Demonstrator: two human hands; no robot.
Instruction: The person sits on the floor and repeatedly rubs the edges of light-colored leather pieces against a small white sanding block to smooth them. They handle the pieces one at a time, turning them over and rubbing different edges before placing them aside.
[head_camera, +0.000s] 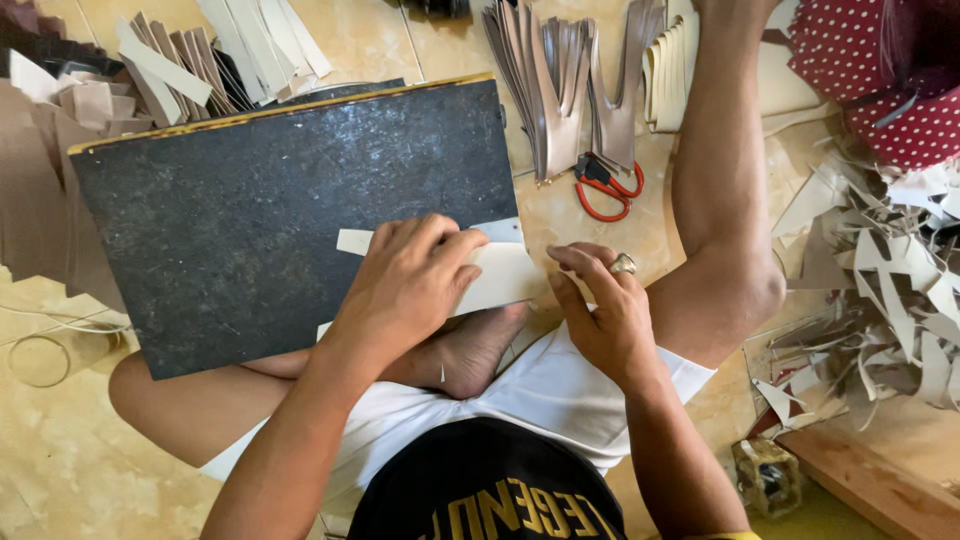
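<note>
My left hand (410, 285) lies flat on a pale cream strip (500, 275) of what looks like leather or card, fingers together and pressing it down onto the dark board (260, 210) that rests across my lap. The strip sits at the board's near right corner, its right end running off the edge towards my right hand (598, 315), which waits just beside it with the fingers curled and a ring (623, 264) on one of them. Whether those fingers pinch the strip's end or hold a small blade I cannot tell; nothing shows clearly between them. I judge that I am holding the piece steady on the board for trimming or marking, with the cut itself not yet begun. The next move, as I read it, calls for firm, even pressure from the left hand so the strip does not creep, and for keeping those fingertips clear of any edge brought along it. Red-handled scissors (608, 188) lie on the tiled floor (60, 470) beyond the board, near my raised knee and well apart from both hands. Behind them fan out bundles of grey-brown cut pieces (560, 80), with more pale strips (250, 40) above the board's far edge. A heap of offcuts (880, 290) sprawls to the right.
</note>
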